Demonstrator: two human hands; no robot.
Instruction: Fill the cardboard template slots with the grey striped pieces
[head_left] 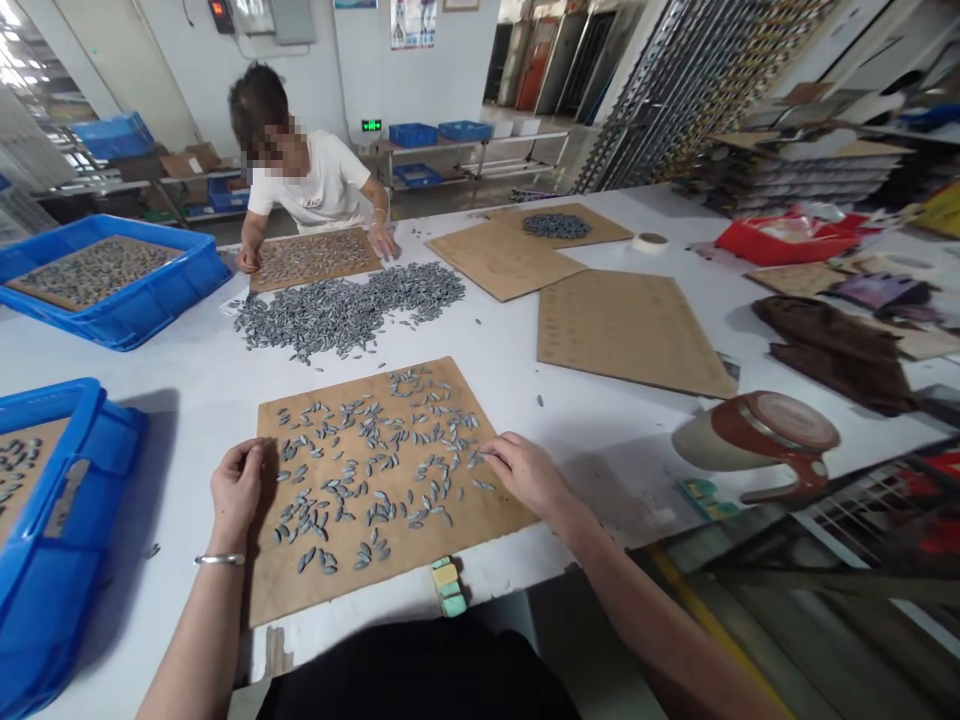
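Before me lies a brown board (337,590) with many small grey leaf-shaped pieces (382,505) scattered over it. At the board's left edge is my left hand (238,488), thumb and forefinger pressed together; what they pinch, if anything, is hidden. My right hand (531,478) is over the right edge, its fingertips closed on a small grey leaf-shaped piece (484,455). Beyond the board spreads a big heap of the same grey pieces (322,315).
Blue crates (82,520) stand at left, holding boards of pieces. Across the white table, a person (315,185) works over another board (315,255). Bare boards (630,320), a tape roll (649,242), and a lidded mug (750,430) lie to the right. Green-yellow blocks (448,587) sit at the near edge.
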